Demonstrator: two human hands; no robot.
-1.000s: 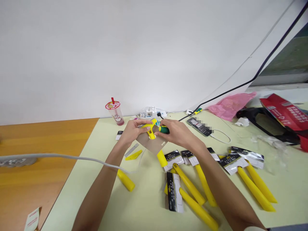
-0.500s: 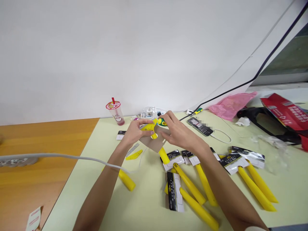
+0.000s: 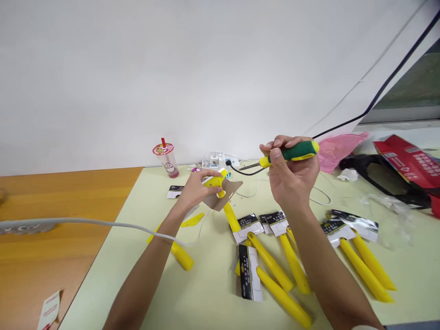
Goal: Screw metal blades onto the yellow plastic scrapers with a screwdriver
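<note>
My left hand (image 3: 199, 187) pinches the head of a yellow scraper-like tool (image 3: 231, 217), its handle slanting down toward the table. A folded greyish-brown card (image 3: 233, 191) hangs around the tool's neck. In my right hand (image 3: 295, 178) is a screwdriver (image 3: 299, 152) with a green and yellow handle, its metal shaft pointing left, apart from the tool. Beneath my left forearm lie a loose yellow flat piece (image 3: 192, 221) and another yellow handle (image 3: 181, 256), partly hidden by the arm.
Several yellow-handled tools (image 3: 273, 263) with black and white header cards (image 3: 250, 274) lie on the pale table (image 3: 213, 293). A drink cup (image 3: 168, 161) stands at the back left. Chargers (image 3: 213, 160) and a pink bag (image 3: 340, 149) sit by the wall. A grey cable (image 3: 113, 223) crosses the left side.
My right hand has moved right and up, drawing the screwdriver away from the tool's head. My left hand keeps its grip in nearly the same place.
</note>
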